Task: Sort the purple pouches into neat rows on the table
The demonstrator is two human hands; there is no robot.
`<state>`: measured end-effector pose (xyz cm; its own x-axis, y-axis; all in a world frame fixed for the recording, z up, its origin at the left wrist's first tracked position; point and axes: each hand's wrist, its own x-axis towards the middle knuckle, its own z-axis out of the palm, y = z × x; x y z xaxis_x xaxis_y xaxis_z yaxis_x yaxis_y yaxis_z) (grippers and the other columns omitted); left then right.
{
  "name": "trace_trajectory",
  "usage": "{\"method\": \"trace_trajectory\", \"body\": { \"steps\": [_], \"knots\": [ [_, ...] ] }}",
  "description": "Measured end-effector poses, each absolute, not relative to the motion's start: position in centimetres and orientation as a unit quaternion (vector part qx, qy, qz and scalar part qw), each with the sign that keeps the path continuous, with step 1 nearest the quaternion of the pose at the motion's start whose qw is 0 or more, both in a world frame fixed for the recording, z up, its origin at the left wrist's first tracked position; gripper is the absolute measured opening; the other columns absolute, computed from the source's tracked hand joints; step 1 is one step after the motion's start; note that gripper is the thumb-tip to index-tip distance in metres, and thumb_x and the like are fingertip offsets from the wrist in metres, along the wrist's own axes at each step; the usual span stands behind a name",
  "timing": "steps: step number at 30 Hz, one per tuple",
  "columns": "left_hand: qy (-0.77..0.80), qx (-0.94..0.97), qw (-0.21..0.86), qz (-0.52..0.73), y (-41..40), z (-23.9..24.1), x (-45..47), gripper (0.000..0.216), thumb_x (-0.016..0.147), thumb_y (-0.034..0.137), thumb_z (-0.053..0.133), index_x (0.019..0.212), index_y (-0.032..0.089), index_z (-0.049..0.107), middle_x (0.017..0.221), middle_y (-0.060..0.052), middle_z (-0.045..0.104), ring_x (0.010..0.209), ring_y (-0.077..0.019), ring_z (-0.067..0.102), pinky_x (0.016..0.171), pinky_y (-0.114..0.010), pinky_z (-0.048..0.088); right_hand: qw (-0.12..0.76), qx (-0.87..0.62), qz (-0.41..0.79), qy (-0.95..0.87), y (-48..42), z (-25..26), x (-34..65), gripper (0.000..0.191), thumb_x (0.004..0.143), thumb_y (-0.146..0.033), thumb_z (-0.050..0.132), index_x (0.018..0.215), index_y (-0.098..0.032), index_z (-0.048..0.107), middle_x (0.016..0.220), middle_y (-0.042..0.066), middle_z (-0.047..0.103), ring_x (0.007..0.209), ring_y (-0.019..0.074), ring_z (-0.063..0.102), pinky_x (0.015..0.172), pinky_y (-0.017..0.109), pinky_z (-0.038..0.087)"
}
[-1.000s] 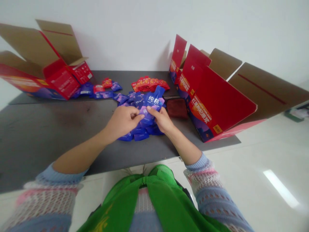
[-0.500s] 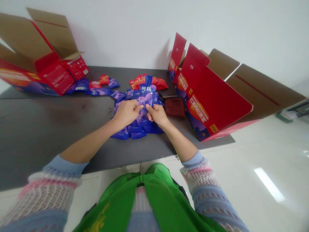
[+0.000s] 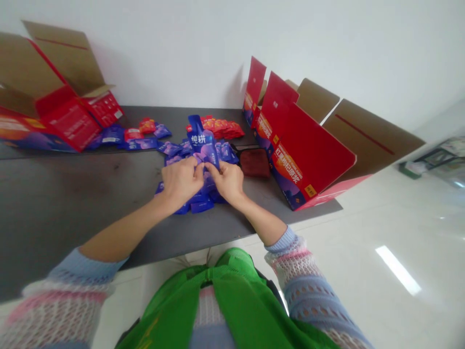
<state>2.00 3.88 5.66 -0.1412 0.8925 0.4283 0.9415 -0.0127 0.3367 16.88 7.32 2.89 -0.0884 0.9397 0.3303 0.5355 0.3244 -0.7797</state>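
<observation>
Both my hands pinch the lower end of a blue sachet [image 3: 202, 143] that stands up above a heap of blue sachets [image 3: 192, 203] on the dark grey table [image 3: 65, 194]. My left hand [image 3: 180, 182] grips it from the left with curled fingers. My right hand [image 3: 228, 180] grips it from the right, fingertips meeting those of the left. The heap lies partly hidden under my hands.
An open red carton [image 3: 301, 150] stands at the right, with a dark red cloth [image 3: 255, 162] beside it. Another open red carton [image 3: 54, 111] lies at the back left, loose blue and red sachets [image 3: 138, 138] near it. A stack of red sachets [image 3: 221, 128] lies behind the heap.
The upright blue sachet has tilted from leaning right to leaning left, and my hands have closed in together on its lower end. My head view has shifted slightly right.
</observation>
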Motion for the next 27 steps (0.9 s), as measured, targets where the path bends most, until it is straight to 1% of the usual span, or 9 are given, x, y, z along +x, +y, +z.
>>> {"method": "trace_trajectory", "body": {
  "steps": [4, 6, 8, 11, 13, 16, 20, 23, 27],
  "knots": [
    [-0.621, -0.695, 0.022, -0.362, 2.9, 5.3, 1.5, 0.036, 0.09, 0.038, 0.056, 0.061, 0.02, 0.044, 0.053, -0.002, 0.051, 0.05, -0.0152, 0.047, 0.055, -0.028, 0.029, 0.455, -0.43, 0.43, -0.651, 7.1, 3.0, 17.1, 0.063, 0.085, -0.079, 0.06, 0.059, -0.022, 0.048, 0.055, -0.002, 0.049, 0.051, 0.011, 0.042, 0.051, 0.025, 0.03],
    [-0.579, -0.704, 0.054, -0.408, 2.6, 5.0, 1.3, 0.038, 0.092, 0.035, 0.056, 0.059, 0.02, 0.041, 0.05, 0.0, 0.048, 0.046, -0.0129, 0.044, 0.054, -0.027, 0.03, 0.454, -0.397, 0.493, -0.627, 7.0, 3.0, 17.0, 0.066, 0.079, -0.083, 0.063, 0.059, -0.023, 0.047, 0.051, -0.004, 0.044, 0.047, 0.0098, 0.037, 0.048, 0.026, 0.028],
    [-0.537, -0.712, 0.131, -0.433, 2.4, 4.5, 1.2, 0.039, 0.092, 0.028, 0.057, 0.058, 0.021, 0.04, 0.049, 0.001, 0.046, 0.045, -0.0124, 0.043, 0.054, -0.028, 0.031, 0.46, -0.389, 0.494, -0.627, 6.9, 2.9, 17.0, 0.066, 0.078, -0.082, 0.065, 0.057, -0.023, 0.042, 0.049, -0.006, 0.039, 0.047, 0.009, 0.033, 0.048, 0.025, 0.026],
    [-0.476, -0.731, 0.248, -0.421, 2.5, 3.9, 1.3, 0.038, 0.089, 0.02, 0.06, 0.056, 0.021, 0.042, 0.048, 0.001, 0.047, 0.047, -0.0137, 0.043, 0.055, -0.031, 0.029, 0.48, -0.408, 0.423, -0.651, 6.7, 2.6, 17.0, 0.066, 0.083, -0.077, 0.064, 0.056, -0.022, 0.039, 0.053, -0.005, 0.035, 0.053, 0.0088, 0.032, 0.051, 0.026, 0.022],
    [-0.47, -0.731, 0.278, -0.408, 2.7, 3.7, 1.4, 0.036, 0.088, 0.019, 0.062, 0.056, 0.021, 0.045, 0.05, 0.0, 0.049, 0.048, -0.0146, 0.044, 0.056, -0.032, 0.028, 0.48, -0.425, 0.384, -0.665, 6.7, 2.4, 17.0, 0.064, 0.087, -0.073, 0.062, 0.056, -0.021, 0.04, 0.055, -0.005, 0.033, 0.055, 0.0089, 0.031, 0.053, 0.026, 0.021],
    [-0.526, -0.705, 0.232, -0.415, 2.9, 3.6, 1.8, 0.035, 0.087, 0.025, 0.063, 0.056, 0.021, 0.046, 0.053, -0.001, 0.052, 0.051, -0.0149, 0.045, 0.057, -0.032, 0.028, 0.484, -0.424, 0.389, -0.659, 6.9, 2.1, 17.0, 0.063, 0.087, -0.068, 0.064, 0.055, -0.022, 0.036, 0.055, -0.006, 0.028, 0.055, 0.0081, 0.028, 0.053, 0.027, 0.019],
    [-0.629, -0.645, 0.057, -0.431, 2.3, 4.3, 2.1, 0.041, 0.088, 0.034, 0.06, 0.055, 0.02, 0.04, 0.052, 0.001, 0.048, 0.05, -0.013, 0.043, 0.057, -0.03, 0.029, 0.481, -0.391, 0.476, -0.624, 7.7, 2.3, 17.1, 0.066, 0.077, -0.069, 0.075, 0.052, -0.022, 0.035, 0.05, -0.008, 0.03, 0.05, 0.0072, 0.029, 0.051, 0.026, 0.02],
    [-0.653, -0.644, -0.037, -0.397, 1.2, 5.8, 1.9, 0.04, 0.087, 0.039, 0.059, 0.057, 0.021, 0.041, 0.052, 0.002, 0.047, 0.05, -0.0128, 0.042, 0.057, -0.029, 0.03, 0.469, -0.346, 0.562, -0.587, 8.5, 2.7, 17.5, 0.062, 0.076, -0.073, 0.075, 0.056, -0.022, 0.045, 0.053, -0.006, 0.044, 0.052, 0.0096, 0.042, 0.054, 0.024, 0.034],
    [-0.67, -0.663, -0.05, -0.329, -0.3, 7.5, 1.6, 0.04, 0.088, 0.043, 0.06, 0.058, 0.021, 0.043, 0.053, 0.001, 0.051, 0.052, -0.0149, 0.045, 0.058, -0.031, 0.029, 0.464, -0.288, 0.642, -0.537, 8.9, 3.5, 18.3, 0.052, 0.077, -0.072, 0.075, 0.077, -0.022, 0.063, 0.072, -0.002, 0.064, 0.069, 0.0144, 0.061, 0.066, 0.025, 0.049]
  ]
}}
